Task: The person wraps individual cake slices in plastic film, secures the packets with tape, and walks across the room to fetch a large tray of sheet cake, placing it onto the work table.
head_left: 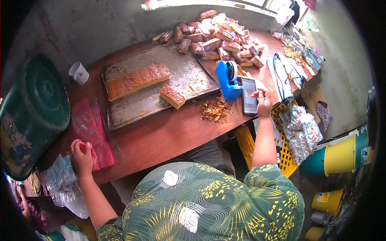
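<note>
My left hand point(82, 156) rests at the left table edge by red-printed plastic wrappers point(94, 136), fingers partly curled and apart, holding nothing visible. At the right, my right hand point(263, 102) is over the edge of a phone point(249, 96) with a lit screen, its fingers curled together near the screen. A blue tape dispenser point(228, 82) stands just left of the phone. On a metal tray point(140, 112) lie a long block of brown-topped cake point(138, 80) and a separate short piece point(172, 97). Crumbs point(216, 111) are heaped beside the tray.
Wrapped cake pieces point(221, 36) are piled at the back. A white mug point(79, 73) and a large green bin point(34, 108) are at the left. A yellow crate point(286, 154) with plastic packs stands right, near buckets point(339, 154). Another person's arm shows at lower left.
</note>
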`<state>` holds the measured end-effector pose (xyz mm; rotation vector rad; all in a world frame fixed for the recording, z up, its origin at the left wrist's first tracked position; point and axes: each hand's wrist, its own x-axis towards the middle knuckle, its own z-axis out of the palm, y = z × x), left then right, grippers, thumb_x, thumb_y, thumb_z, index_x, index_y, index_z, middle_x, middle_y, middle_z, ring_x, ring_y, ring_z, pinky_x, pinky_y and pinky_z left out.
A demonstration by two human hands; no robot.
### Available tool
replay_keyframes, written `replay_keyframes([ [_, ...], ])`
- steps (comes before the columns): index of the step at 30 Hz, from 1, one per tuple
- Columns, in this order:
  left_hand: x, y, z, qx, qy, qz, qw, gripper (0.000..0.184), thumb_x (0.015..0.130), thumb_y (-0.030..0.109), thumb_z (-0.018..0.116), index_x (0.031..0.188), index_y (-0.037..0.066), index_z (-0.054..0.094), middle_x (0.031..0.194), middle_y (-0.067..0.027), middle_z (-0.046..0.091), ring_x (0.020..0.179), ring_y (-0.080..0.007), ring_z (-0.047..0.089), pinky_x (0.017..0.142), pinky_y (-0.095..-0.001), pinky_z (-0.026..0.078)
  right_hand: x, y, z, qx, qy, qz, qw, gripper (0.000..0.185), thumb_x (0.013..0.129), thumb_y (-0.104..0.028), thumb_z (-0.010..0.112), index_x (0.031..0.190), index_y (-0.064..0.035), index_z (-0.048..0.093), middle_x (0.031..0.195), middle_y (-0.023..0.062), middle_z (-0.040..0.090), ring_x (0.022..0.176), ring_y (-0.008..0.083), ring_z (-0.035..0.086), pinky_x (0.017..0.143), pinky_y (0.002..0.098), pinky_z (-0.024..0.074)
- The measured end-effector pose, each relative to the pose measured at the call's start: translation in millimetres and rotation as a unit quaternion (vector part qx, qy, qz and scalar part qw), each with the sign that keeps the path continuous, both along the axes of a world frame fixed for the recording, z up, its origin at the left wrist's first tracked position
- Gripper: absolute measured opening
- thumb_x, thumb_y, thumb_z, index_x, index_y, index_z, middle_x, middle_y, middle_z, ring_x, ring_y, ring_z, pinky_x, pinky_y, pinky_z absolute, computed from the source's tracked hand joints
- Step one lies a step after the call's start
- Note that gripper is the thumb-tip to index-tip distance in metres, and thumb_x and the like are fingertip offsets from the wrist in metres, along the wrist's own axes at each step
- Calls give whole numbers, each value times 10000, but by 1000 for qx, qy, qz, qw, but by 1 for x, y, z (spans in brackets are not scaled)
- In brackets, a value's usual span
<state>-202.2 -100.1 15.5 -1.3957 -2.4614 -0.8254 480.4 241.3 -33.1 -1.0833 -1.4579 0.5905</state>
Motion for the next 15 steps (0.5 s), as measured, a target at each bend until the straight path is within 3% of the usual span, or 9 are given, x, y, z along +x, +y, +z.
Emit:
replay_keyframes([
  [8, 3, -1, 1, -2, -15, 17, 1000, 227, 918, 218, 718, 947, 29, 595, 1254, -139, 611, 1166, -347, 575, 1018, -456, 455, -1, 0, 1, 1, 6, 5, 1000, 211, 1088, -121, 468, 1177, 11, 606, 920, 87, 662, 820, 177, 692, 818, 311, 558],
  [11, 3, -1, 0, -5, -15, 25, 1000, 223, 919, 217, 716, 944, 30, 596, 1254, -140, 613, 1164, -347, 575, 1014, -456, 458, -6, -4, 7, -13, 21, -9, 1000, 170, 1053, -34, 476, 1133, 12, 619, 894, 83, 682, 809, 161, 687, 807, 286, 539],
  [15, -4, -2, -5, -1, 10, 1, 1000, 222, 919, 216, 715, 944, 28, 599, 1254, -140, 614, 1161, -346, 575, 1014, -455, 458, -4, -3, 6, -14, 10, -10, 1000, 177, 1063, -65, 481, 1150, 10, 616, 909, 85, 678, 813, 167, 689, 813, 295, 546],
])
